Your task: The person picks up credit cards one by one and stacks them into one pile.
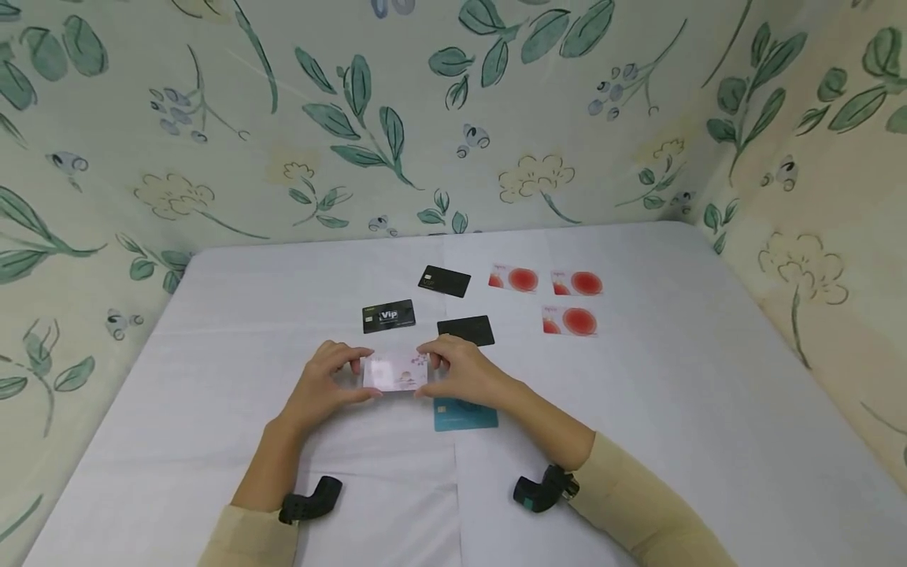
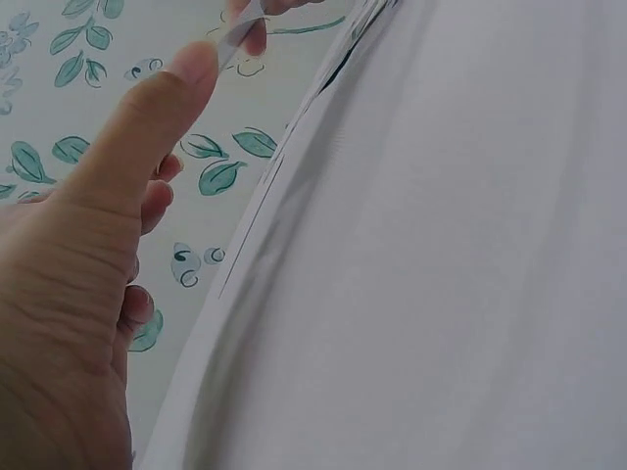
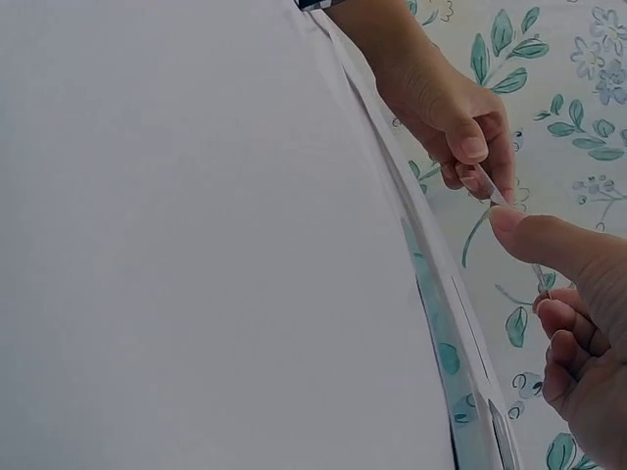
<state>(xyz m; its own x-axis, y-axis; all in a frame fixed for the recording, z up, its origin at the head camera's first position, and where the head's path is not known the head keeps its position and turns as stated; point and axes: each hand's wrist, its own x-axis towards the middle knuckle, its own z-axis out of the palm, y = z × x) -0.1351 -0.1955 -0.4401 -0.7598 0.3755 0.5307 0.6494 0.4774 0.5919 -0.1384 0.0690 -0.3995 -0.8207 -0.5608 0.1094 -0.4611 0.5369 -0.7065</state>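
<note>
A pale pinkish card (image 1: 395, 372) with a small flower print is held up by both hands over the near middle of the table. My left hand (image 1: 322, 386) pinches its left end between thumb and fingers. At its right end my right hand (image 1: 468, 376) pinches it the same way. In the right wrist view the card (image 3: 490, 184) shows edge-on between the two hands. Under my right hand lies a blue card (image 1: 465, 417), its top edge partly hidden. Just beyond that hand a black card (image 1: 473, 329) is partly covered by it.
A black card marked Vip (image 1: 389, 316) and another black card (image 1: 444, 281) lie farther back. To the right are three white cards with red circles, one of them a red-circle card (image 1: 570, 320) nearest me. A white cloth (image 1: 212, 354) covers the table; a patterned wall (image 1: 425, 118) stands behind.
</note>
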